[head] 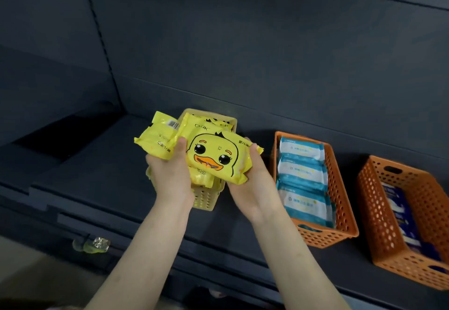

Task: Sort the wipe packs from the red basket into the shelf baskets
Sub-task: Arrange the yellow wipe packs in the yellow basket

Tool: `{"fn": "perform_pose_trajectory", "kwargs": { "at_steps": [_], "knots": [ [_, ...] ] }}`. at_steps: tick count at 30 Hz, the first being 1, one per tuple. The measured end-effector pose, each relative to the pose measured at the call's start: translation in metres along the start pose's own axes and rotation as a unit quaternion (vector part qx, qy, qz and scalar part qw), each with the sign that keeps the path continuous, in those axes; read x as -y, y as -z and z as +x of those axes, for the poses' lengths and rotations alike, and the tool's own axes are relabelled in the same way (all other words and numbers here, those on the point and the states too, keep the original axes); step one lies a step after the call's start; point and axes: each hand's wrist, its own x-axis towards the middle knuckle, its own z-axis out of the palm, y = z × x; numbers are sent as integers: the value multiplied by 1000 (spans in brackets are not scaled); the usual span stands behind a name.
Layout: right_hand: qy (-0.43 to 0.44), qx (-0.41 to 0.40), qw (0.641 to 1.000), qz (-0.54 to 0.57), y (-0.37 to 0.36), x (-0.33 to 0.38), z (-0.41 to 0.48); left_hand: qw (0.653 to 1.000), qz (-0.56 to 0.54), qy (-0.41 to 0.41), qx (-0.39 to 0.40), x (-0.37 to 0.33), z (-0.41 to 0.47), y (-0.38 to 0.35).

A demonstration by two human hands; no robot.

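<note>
While left hand (170, 171) grips packs (213, 155), right hand (252, 185) grips.

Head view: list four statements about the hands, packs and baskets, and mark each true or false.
1. The right hand holds a yellow duck-face pack. True.
2. The left hand is empty. False: it grips a yellow pack with its barcode up.
3. The middle orange basket holds white-and-blue packs. True.
4. The far-right basket is yellow. False: it is orange and holds dark blue packs.
</note>
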Motion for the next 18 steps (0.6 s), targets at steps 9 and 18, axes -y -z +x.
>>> {"fn": "perform_pose_trajectory", "kwargs": {
  "at_steps": [9,18],
  "knots": [
    [167,-172,888,-392,-13,-6,53,984,64,74,147,-19,54,12],
    [251,-211,705,-629,-19,-11,77,968,140,-28,208,-32,102,28]
  ]
}}
